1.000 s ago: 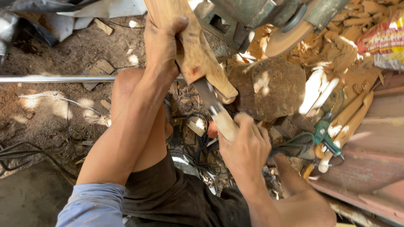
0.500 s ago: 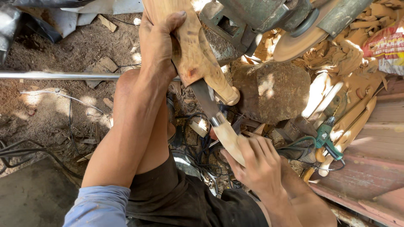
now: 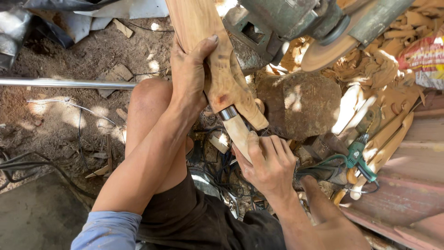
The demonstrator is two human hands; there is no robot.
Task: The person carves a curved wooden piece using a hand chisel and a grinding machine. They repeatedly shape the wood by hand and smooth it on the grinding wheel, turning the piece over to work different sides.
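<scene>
Two hands work one curved wooden piece (image 3: 222,78), which runs from 12 o'clock at the top edge down to the middle of the view, its lower end tapering toward 5 o'clock. The left hand (image 3: 189,76) wraps around its shaft from the 9 o'clock side, thumb laid across the wood, fingers hidden behind it. The right hand (image 3: 268,164), just below at 5 o'clock, is closed around the pale wooden handle of a tool (image 3: 236,127) whose metal collar meets the underside of the piece; the blade itself is hidden. A bare knee (image 3: 148,99) sits at 9 o'clock of the piece, touching the left forearm. At 3 o'clock stands a rough stump (image 3: 300,106). At 1 o'clock hangs a grinder (image 3: 296,18) with a wooden disc (image 3: 330,53). Farther out toward 4 o'clock lie pale wood offcuts (image 3: 393,125) and a green power tool (image 3: 358,157). A metal rod (image 3: 64,83) runs in from 9 o'clock over the dirt ground (image 3: 51,125).
</scene>
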